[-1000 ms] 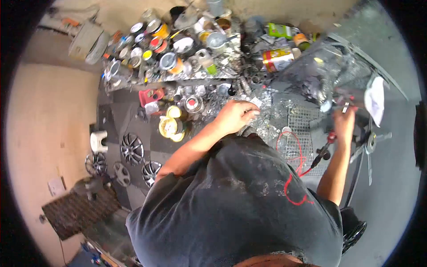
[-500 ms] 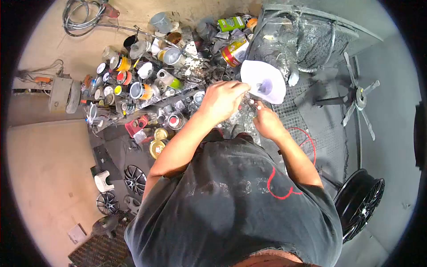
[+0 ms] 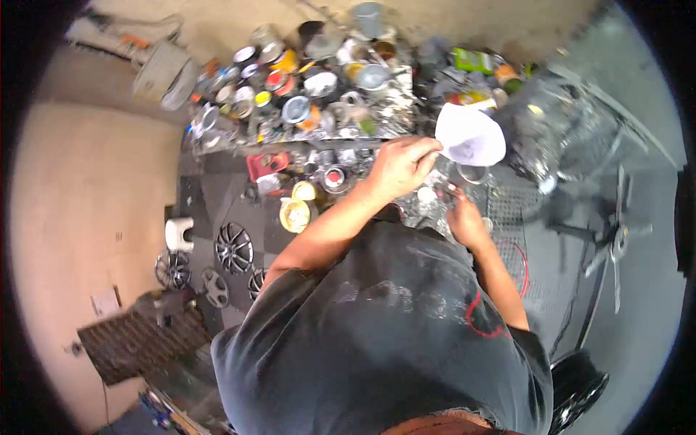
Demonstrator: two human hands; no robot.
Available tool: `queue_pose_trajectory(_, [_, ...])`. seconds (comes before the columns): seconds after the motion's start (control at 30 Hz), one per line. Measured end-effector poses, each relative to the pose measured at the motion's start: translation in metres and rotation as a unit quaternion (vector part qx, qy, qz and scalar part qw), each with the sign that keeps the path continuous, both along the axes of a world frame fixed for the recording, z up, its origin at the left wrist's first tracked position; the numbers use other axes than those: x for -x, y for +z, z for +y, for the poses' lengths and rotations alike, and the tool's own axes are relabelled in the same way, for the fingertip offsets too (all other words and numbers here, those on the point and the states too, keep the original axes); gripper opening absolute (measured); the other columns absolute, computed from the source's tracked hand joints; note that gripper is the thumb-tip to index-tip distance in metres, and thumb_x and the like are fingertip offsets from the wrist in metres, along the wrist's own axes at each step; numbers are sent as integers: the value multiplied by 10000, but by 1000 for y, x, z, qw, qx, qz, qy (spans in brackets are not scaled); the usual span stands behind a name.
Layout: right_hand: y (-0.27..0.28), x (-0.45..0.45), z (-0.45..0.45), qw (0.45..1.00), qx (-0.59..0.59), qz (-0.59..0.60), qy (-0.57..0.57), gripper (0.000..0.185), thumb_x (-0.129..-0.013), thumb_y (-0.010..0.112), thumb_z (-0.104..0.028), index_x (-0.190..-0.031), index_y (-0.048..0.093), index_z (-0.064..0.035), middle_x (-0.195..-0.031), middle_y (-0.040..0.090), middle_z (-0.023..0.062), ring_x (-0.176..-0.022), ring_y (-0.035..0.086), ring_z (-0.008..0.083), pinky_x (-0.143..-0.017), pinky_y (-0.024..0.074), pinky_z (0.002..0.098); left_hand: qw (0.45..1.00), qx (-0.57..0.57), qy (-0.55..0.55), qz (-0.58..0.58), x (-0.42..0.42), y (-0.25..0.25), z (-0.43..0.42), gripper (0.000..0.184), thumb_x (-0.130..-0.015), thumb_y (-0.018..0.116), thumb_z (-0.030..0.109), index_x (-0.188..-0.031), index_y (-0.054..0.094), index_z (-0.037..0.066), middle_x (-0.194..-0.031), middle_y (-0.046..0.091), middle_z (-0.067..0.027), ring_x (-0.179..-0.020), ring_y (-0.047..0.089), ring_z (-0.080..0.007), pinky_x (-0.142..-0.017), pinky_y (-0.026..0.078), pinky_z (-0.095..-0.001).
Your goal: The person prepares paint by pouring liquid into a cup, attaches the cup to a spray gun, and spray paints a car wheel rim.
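A white paper cone or filter [image 3: 470, 135] is pinched at its left edge between the thumb and fingers of my left hand [image 3: 406, 165]. Below and to the right, my right hand [image 3: 466, 217] is closed round something small that I cannot make out. A round clear rim [image 3: 473, 174] shows just under the cone, above my right hand. Part of a red hose [image 3: 522, 270] curves down beside my right forearm.
A cluttered bench [image 3: 395, 119] with paint cans and cups lies ahead to the left. A plastic-wrapped bundle [image 3: 540, 123] is at the right, near a metal stand [image 3: 618, 243]. Wheel covers [image 3: 234, 248] and a white stool [image 3: 179, 234] are at the left.
My right hand has come in from the far right to near my left hand. The cone, seen at the right earlier, is now in my left hand. The camera view has also shifted.
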State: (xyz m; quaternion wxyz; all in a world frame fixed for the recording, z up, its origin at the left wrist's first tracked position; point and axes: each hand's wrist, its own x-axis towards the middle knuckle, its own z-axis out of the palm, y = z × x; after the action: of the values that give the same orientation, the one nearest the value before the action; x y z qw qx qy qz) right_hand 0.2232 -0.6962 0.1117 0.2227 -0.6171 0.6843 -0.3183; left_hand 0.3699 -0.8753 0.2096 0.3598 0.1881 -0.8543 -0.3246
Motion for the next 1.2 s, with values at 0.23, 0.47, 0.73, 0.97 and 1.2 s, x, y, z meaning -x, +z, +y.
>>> queue_pose_trajectory(0.23, [22,-46,-67,986,-149,-24,-73,549,-798,480,-17,-1336,415,73,-1129,593,333,-1054,579,470,-928,462,477,945,-219,235,70,-117,-54,-85,143,-857,656,54,-994,668,12,-745,670,-56,-648,576,-74,-606,482,-256])
queue_pose_trajectory(0.47, [-3,-96,-106,991,-124,-7,-57,563,-821,485,-33,-1364,379,72,-1097,586,352,-1013,578,488,-882,468,497,899,-48,435,-21,-273,-106,-246,128,-855,631,129,-954,673,59,-832,697,-175,-760,693,-332,-684,530,-401])
queue_pose_trajectory(0.73, [-13,-149,-88,979,-109,7,-174,366,-840,519,-84,-1179,488,52,-930,609,319,-854,588,484,-718,456,538,935,-33,340,-101,-270,-150,-330,490,-871,636,219,-1313,481,77,-907,691,-210,-805,672,-390,-702,520,-462])
queue_pose_trajectory(0.97, [30,-199,-56,903,-241,-133,-329,417,-823,569,-129,-1226,492,-60,-978,632,277,-925,623,440,-751,484,539,884,-261,-258,-289,-124,-198,-110,305,-924,591,268,-983,661,-23,-729,647,-196,-656,631,-309,-655,482,-406])
queue_pose_trajectory(1.2, [-44,-235,21,865,-174,-183,-434,481,-798,559,-89,-1252,445,21,-984,622,317,-951,613,468,-761,493,539,652,-471,-365,-469,-73,-243,-7,263,-936,513,186,-963,667,-26,-810,698,-119,-592,663,-168,-444,441,-292])
